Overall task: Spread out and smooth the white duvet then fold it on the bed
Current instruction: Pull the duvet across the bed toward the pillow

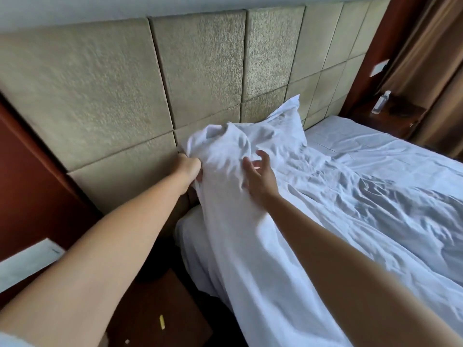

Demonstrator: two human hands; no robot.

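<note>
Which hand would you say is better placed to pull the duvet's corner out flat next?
The left hand, probably: it already grips the bunched corner of the white duvet near the headboard. The right hand is open with spread fingers against the cloth, better suited to smoothing.

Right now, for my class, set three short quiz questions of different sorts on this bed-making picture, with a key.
1. True or false: the left hand grips a bunch of the white duvet.
2. The right hand is: A) clenched on the pillow, B) open, fingers spread over the duvet, C) out of view.
3. What stands on the far bedside table?

Key: 1 true; 2 B; 3 a clear bottle.
</note>
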